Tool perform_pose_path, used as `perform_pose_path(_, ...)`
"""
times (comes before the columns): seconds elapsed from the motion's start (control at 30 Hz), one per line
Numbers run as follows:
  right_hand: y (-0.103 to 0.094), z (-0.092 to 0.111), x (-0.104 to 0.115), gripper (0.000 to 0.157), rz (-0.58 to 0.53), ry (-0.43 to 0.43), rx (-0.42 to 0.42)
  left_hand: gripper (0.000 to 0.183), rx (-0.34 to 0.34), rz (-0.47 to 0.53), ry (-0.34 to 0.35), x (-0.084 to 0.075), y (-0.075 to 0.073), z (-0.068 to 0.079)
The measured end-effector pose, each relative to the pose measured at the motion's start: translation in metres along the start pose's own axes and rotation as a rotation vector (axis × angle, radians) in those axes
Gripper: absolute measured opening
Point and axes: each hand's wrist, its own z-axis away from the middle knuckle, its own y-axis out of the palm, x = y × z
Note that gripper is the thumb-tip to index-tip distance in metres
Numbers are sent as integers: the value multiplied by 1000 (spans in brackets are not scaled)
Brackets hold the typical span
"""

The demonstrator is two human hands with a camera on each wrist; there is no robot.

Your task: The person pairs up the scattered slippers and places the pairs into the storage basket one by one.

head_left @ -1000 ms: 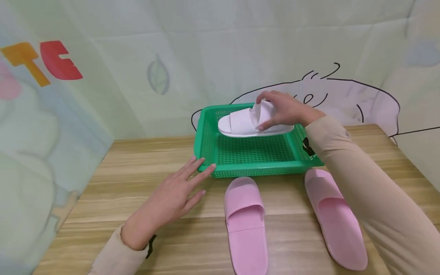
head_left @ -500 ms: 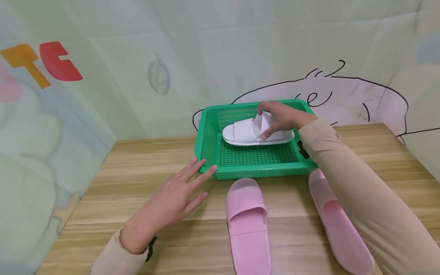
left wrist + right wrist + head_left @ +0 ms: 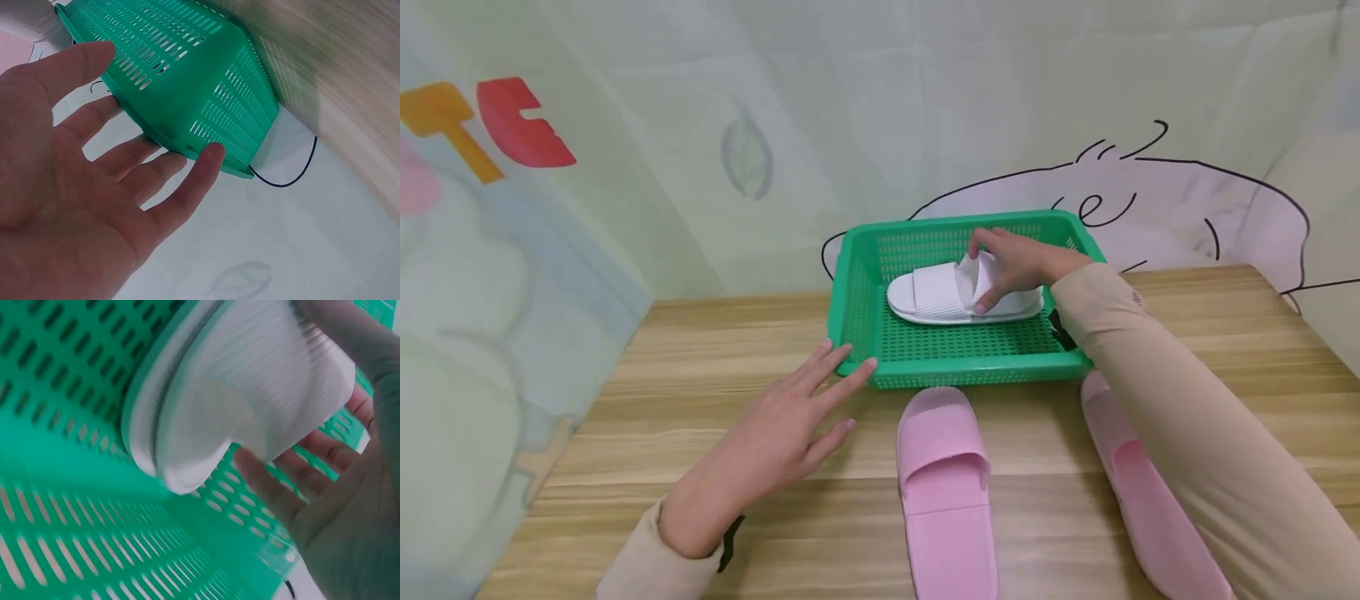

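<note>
White slippers (image 3: 936,293) with ribbed straps lie in the green plastic basket (image 3: 970,367); two soles seem stacked in the right wrist view. My right hand (image 3: 1018,262) curls over the strap (image 3: 275,381), thumb on the near side and fingers on the far side. Part of the heel end is hidden beneath that hand. My left hand (image 3: 771,429) is spread out, its fingertips at the basket's near left corner. In the left wrist view, the fingers of the left hand (image 3: 94,181) reach along the basket's rim (image 3: 165,140).
A pink slipper (image 3: 951,542) lies on the wooden table (image 3: 722,350) in front of the basket. Another pink slipper (image 3: 1157,508) lies to its right, partly under my right sleeve (image 3: 1187,417). A printed cloth (image 3: 850,108) hangs behind the basket.
The white slippers have come down in my right hand, from above the basket floor to lying on it. My left hand has stayed by the corner.
</note>
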Motion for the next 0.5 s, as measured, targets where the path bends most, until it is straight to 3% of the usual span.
perform_pose_path(0.5, 4, -2, 2, 99, 14, 34, -11, 68, 6, 0, -19, -3, -2, 2)
